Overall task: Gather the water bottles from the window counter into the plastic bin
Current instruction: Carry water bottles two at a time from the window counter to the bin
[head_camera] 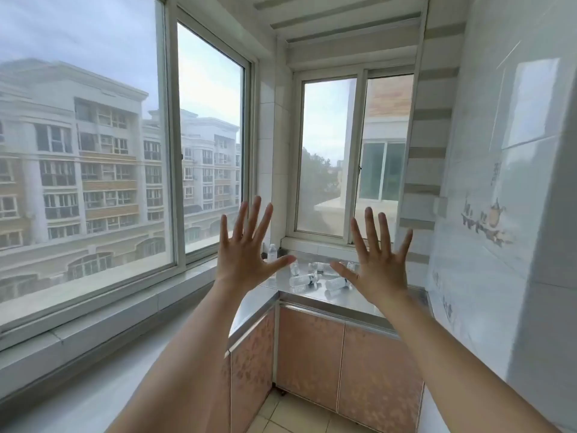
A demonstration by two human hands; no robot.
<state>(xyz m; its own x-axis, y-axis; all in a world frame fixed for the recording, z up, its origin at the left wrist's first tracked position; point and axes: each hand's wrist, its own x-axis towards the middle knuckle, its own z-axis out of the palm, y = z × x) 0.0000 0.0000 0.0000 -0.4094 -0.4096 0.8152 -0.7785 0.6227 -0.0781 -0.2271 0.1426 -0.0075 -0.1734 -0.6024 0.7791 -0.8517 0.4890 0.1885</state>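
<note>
Several small clear water bottles lie on the steel window counter [349,300] in the far corner. One bottle [304,279] lies on its side, another [337,283] lies to its right, and one [272,253] stands upright by the wall. My left hand [245,248] and my right hand [376,260] are raised in front of me, fingers spread wide, holding nothing. Both hands hover well short of the bottles and partly hide some of them. No plastic bin is in view.
Pink cabinet doors [312,354] sit under the counter. A long windowsill [93,307] runs along the left below large windows. A tiled wall [499,214] closes the right side. Beige floor tiles [281,414] show below.
</note>
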